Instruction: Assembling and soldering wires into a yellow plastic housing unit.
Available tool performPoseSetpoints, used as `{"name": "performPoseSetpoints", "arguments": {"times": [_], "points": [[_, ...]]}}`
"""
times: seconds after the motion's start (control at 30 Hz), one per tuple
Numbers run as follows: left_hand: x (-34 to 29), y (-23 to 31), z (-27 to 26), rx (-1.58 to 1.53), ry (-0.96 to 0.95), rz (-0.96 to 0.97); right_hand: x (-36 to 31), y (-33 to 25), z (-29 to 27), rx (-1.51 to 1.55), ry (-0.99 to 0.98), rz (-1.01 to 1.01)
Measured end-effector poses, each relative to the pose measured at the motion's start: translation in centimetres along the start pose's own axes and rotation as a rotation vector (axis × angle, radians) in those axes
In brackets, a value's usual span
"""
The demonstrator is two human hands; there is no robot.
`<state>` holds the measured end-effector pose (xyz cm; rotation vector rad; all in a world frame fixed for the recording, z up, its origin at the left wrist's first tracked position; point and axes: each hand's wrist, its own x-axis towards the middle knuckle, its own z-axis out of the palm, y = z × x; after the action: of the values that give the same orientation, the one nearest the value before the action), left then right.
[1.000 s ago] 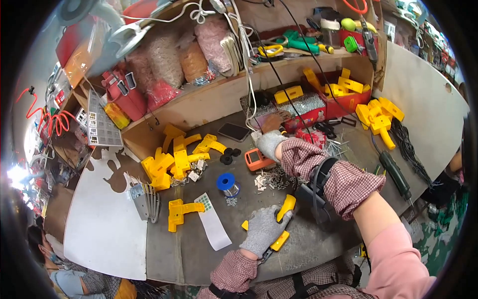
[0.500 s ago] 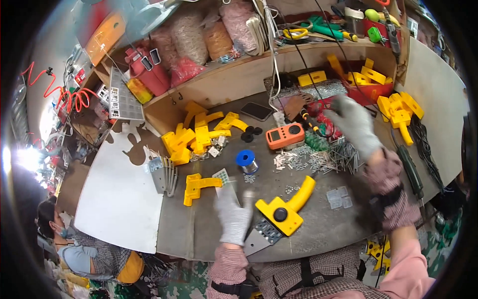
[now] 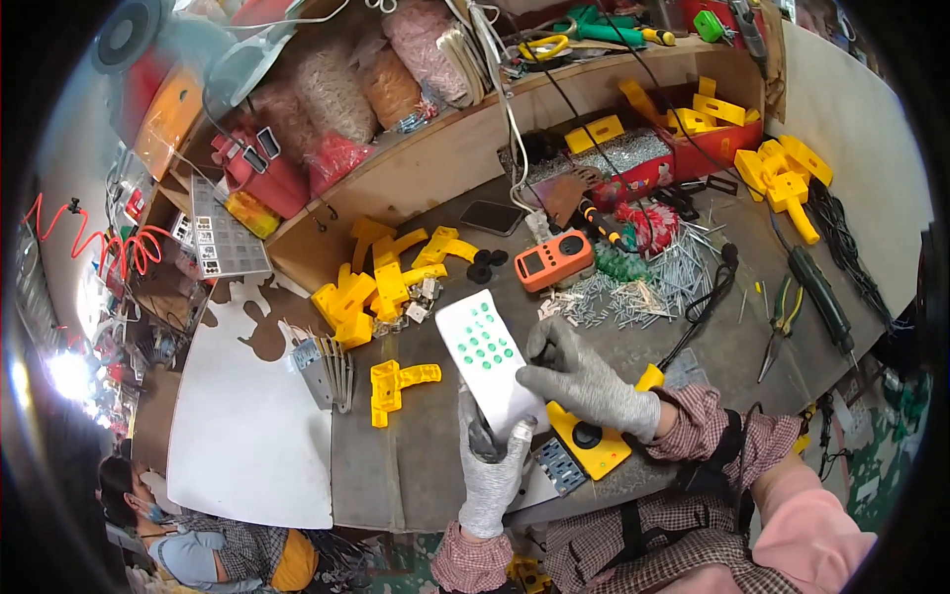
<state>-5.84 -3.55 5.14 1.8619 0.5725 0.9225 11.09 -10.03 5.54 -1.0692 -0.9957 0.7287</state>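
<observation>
My gloved left hand [image 3: 492,475] is closed round the lower end of a white sheet of green round stickers [image 3: 480,342], held tilted above the table. At the sheet's right edge is my gloved right hand [image 3: 594,386], its fingers bent and a gap between thumb and forefinger; I see nothing in them. Below that hand, a yellow plastic housing [image 3: 601,457] with a black knob lies partly covered, joined to a grey metal plate [image 3: 559,465]. Left of the sheet lies a yellow handle-shaped part [image 3: 388,391].
An orange meter [image 3: 554,260] stands behind the sheet, near piled screws [image 3: 683,272]. Yellow parts [image 3: 381,277] lie at the back left. Pliers [image 3: 782,327] and a dark green pen-shaped tool [image 3: 821,302] lie at the right. A co-worker [image 3: 188,525] sits at the lower left.
My left hand has lifted the sticker sheet off the table. My right hand has come from the screw pile to the sheet's edge. The blue wire spool is now hidden.
</observation>
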Motion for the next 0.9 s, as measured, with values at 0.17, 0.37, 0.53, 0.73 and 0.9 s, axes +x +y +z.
{"name": "performPoseSetpoints", "arguments": {"times": [0.17, 0.37, 0.53, 0.73, 0.9], "points": [[1.3, -1.0, -0.8, -0.118, 0.078, -0.194, -1.1, -3.1, 0.9, -0.659, 0.005, -0.199], [0.7, 1.0, -0.3, -0.196, 0.029, -0.179, -1.1, -2.9, 1.1, -1.158, 0.037, -0.640], [1.0, 1.6, -1.0, 0.448, -0.060, 0.018, -0.5, -2.0, 1.7, -1.199, 0.045, -0.660], [1.1, -0.4, -2.0, 0.734, -0.006, 0.314, 0.2, -1.7, 2.0, -1.006, 0.023, -0.576], [2.6, -3.7, -3.0, 0.144, -0.006, -0.197, 1.4, 1.6, 1.3, -0.668, -0.006, -0.209]]}}
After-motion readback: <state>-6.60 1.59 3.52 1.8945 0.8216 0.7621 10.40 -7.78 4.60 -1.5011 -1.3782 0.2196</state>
